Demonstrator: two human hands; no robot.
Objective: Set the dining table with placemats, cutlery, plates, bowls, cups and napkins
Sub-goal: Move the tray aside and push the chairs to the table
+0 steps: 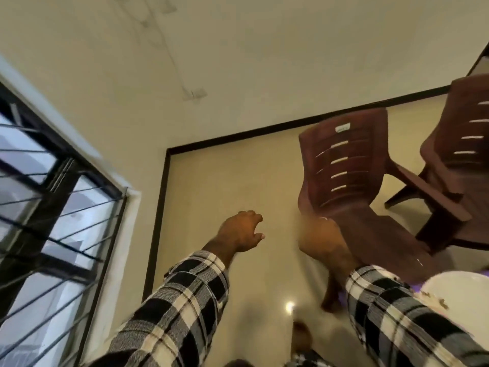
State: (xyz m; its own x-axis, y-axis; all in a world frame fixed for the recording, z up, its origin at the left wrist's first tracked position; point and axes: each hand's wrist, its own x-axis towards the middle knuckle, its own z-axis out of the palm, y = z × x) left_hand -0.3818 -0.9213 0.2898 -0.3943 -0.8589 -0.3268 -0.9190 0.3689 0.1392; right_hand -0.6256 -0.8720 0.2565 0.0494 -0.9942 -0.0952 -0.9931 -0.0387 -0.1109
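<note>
My left hand (pixel 242 231) reaches forward over the beige floor with loosely curled fingers and holds nothing. My right hand (pixel 321 243) is blurred by motion. It is at the lower back edge of a brown plastic chair (pixel 341 165), and I cannot tell whether it grips the chair. Both arms wear black-and-white checked sleeves. At the lower right edge, a white round plate or bowl (pixel 460 295) shows beside my right sleeve, with a bit of purple under it. The view is strongly tilted.
A second brown plastic chair (pixel 465 144) stands at the right, close to the first. A barred window (pixel 53 202) fills the left side. A cream wall with a dark skirting (pixel 291 123) borders the glossy floor (pixel 225 186).
</note>
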